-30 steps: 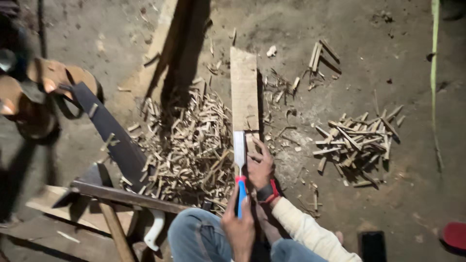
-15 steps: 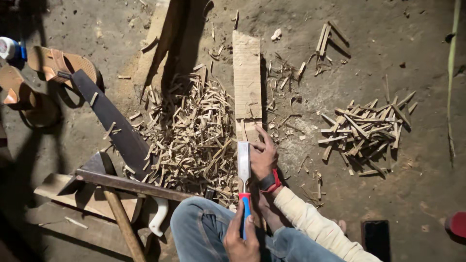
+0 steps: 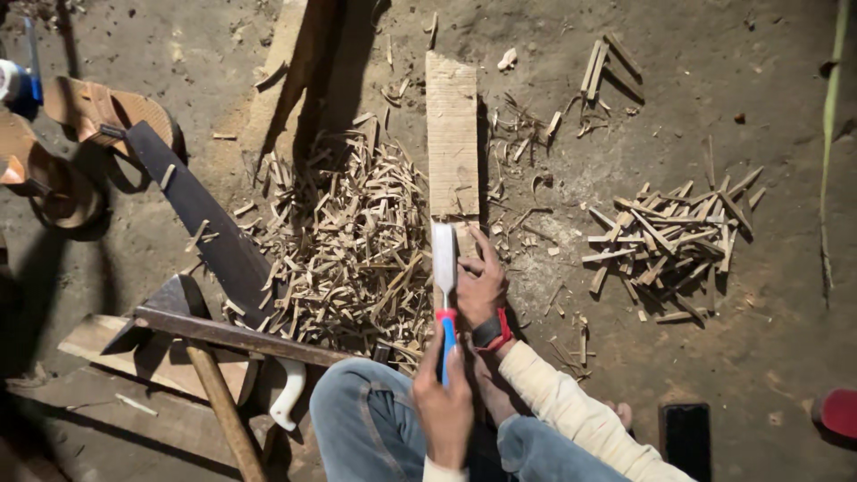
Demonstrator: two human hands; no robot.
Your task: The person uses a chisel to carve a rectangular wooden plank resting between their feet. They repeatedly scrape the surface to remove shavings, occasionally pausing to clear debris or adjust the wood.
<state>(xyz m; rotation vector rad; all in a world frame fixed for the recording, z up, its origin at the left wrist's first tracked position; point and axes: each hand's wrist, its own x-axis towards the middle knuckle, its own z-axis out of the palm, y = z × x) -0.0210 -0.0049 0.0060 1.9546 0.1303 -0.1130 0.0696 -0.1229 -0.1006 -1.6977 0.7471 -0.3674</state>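
Wooden sandals [image 3: 85, 116] lie at the far left on the dirt floor [image 3: 759, 357], and beside them a dark saw blade [image 3: 201, 214] slants down towards an adze-like tool [image 3: 192, 326] resting on some planks [image 3: 98, 344]. Next comes a large heap of thin shavings and splinters [image 3: 348, 250], which suggests that a good deal of splitting is already done. In the middle a pale plank [image 3: 452, 134] lies lengthwise away from the person. Its far part looks whole, so plenty of wood seems left to work. The left hand [image 3: 444, 406] has its fingers clamped around the blue and red handle of a broad chisel [image 3: 444, 259], whose blade rests on the near end of the plank. The right hand [image 3: 482, 286], with a dark watch on a red strap [image 3: 491, 334] at the wrist, lies with fingers spread just beside the blade, pressing on the wood. Further right a smaller pile of cut sticks [image 3: 674, 236] sits well apart, looking like finished pieces.
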